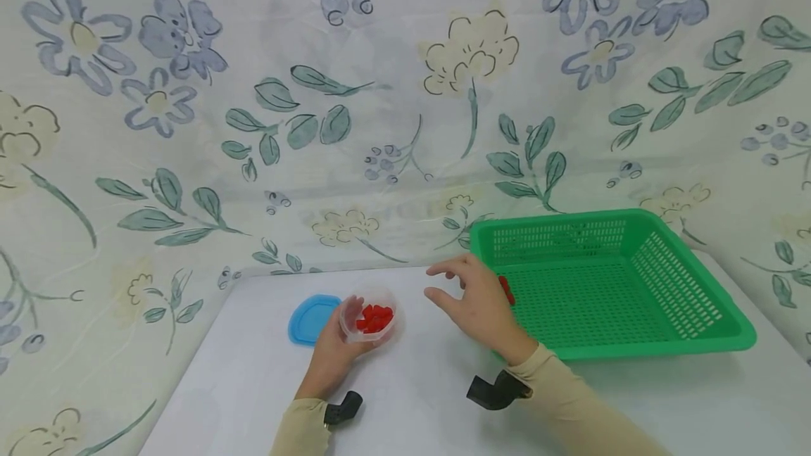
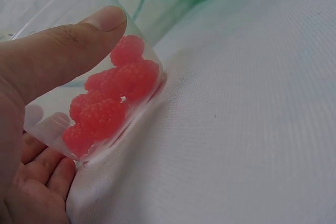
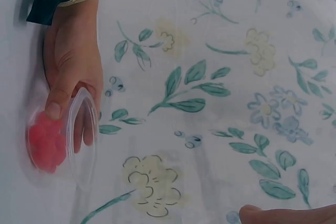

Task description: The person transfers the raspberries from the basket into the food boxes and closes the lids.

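Raspberries (image 1: 374,318), red and heaped together, are lying inside a small clear plastic cup (image 1: 369,315) in the lower middle of the head view. The left hand (image 1: 334,352) is gripping that cup from below and behind, tilting its mouth toward the right of the frame; in the left wrist view the thumb (image 2: 68,51) is pressing across the cup's transparent wall while the other fingers (image 2: 44,174) are curling under its base at the lower left, and the berries are pooling against the lower side, where the cup is touching the white tabletop (image 1: 418,400).

A blue lid (image 1: 312,318) is lying flat on the table just to the left of the cup, partly behind the hand.

The right hand (image 1: 479,305) is hovering right of centre in the head view, between the cup and a green perforated basket (image 1: 690,283). Its fingers are spreading loosely, relaxed and grasping nothing, and its back is overlapping the basket's near left rim. A single red berry (image 1: 506,290) is showing inside the basket, just beyond the knuckles.

In the right wrist view only a fingertip (image 3: 289,214) is showing at the bottom edge, with the cup-holding hand at the upper left. A floral cloth (image 1: 405,90) is filling the upper part of the head frame.
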